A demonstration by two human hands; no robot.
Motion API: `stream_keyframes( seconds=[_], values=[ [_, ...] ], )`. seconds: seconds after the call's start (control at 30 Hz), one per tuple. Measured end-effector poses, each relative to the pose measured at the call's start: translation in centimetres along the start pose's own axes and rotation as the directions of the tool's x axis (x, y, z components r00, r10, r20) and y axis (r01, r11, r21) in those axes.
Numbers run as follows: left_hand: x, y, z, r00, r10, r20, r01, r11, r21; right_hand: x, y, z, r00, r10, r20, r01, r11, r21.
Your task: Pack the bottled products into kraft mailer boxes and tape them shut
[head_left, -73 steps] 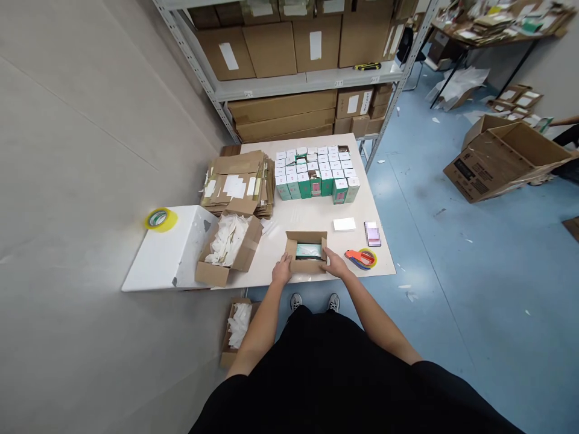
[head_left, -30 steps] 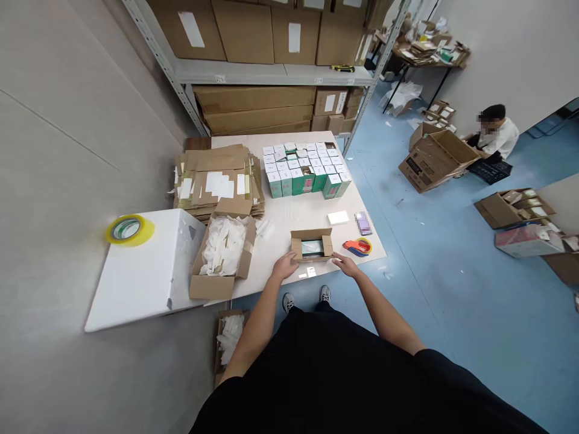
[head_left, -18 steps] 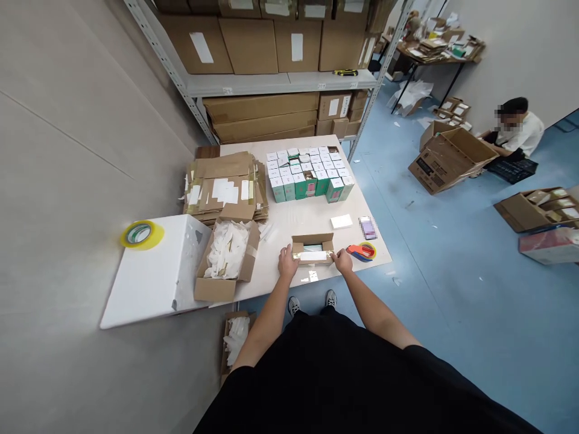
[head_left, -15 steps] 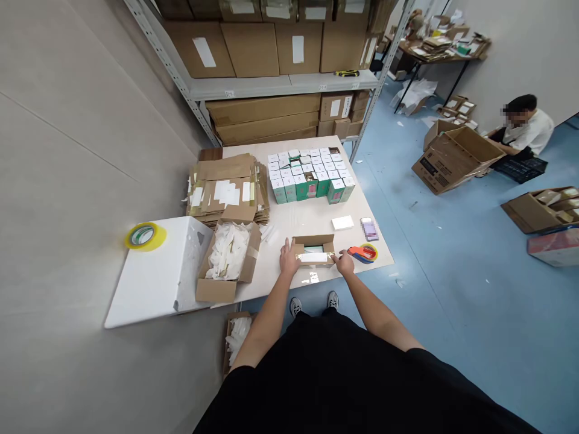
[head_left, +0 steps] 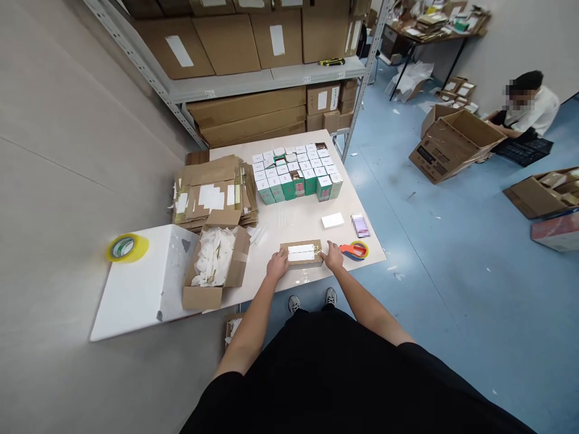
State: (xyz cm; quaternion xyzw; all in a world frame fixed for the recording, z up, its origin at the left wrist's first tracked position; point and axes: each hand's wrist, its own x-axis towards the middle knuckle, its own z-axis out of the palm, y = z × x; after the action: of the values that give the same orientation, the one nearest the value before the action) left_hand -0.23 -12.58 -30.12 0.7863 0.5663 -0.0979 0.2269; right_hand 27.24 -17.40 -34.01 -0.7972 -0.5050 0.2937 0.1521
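At the near edge of the table [head_left: 289, 226], a small cardboard box [head_left: 301, 254] lies with its flaps folded shut and a white label on top. The left hand [head_left: 277, 265] rests against its left end and the right hand [head_left: 333, 256] against its right end. The fingers of both lie loosely on the cardboard, neither clenched nor wrapped round it.

Just right of the right hand sits a red tape dispenser [head_left: 355, 249] with a yellow roll. To the left stands an open carton of white packing [head_left: 217, 265], and beyond it a white board [head_left: 145, 289] carries a yellow tape roll [head_left: 126, 247].

Farther in lie a white card [head_left: 332, 220] and a blurred purple item [head_left: 360, 225]. Behind them stand a block of green-and-white boxes [head_left: 296, 172] and, to its left, a stack of flattened cartons [head_left: 212, 190].

Shelves of brown cartons [head_left: 253, 42] rise at the far end. Far right, a person [head_left: 527, 111] sits on the blue floor beside an open carton [head_left: 452, 147].
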Motion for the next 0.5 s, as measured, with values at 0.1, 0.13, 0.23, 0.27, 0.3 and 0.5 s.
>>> stream_keyframes(
  seconds=[0.1, 0.13, 0.23, 0.27, 0.3, 0.5],
  values=[
    [-0.5, 0.6, 1.1, 0.999, -0.011, 0.036, 0.008, 0.997, 0.075, 0.9, 0.6, -0.3, 0.996, -0.081, -0.028, 0.082, 0.997, 0.014],
    [-0.5, 0.8, 1.3, 0.999, -0.013, 0.049, 0.008, 0.995, 0.099, 1.3, 1.0, -0.6, 0.992, -0.115, -0.046, 0.117, 0.993, 0.026],
    [-0.3, 1.4, 1.7, 1.000, -0.012, 0.029, 0.007, 0.988, 0.152, 2.3, 2.9, -2.1, 0.974, -0.198, -0.111, 0.206, 0.977, 0.063],
    [-0.2, 1.5, 1.8, 1.000, -0.012, 0.006, 0.011, 0.986, 0.164, 2.6, 3.7, -2.8, 0.970, -0.205, -0.129, 0.215, 0.974, 0.072],
    [-0.1, 1.7, 1.9, 1.000, -0.012, -0.017, 0.015, 0.985, 0.172, 2.9, 4.6, -3.5, 0.970, -0.196, -0.145, 0.208, 0.975, 0.079],
    [0.3, 3.1, 2.3, 0.996, -0.050, -0.071, 0.063, 0.980, 0.190, 4.4, 10.1, -7.1, 0.989, -0.014, -0.150, 0.025, 0.997, 0.074]
  ],
)
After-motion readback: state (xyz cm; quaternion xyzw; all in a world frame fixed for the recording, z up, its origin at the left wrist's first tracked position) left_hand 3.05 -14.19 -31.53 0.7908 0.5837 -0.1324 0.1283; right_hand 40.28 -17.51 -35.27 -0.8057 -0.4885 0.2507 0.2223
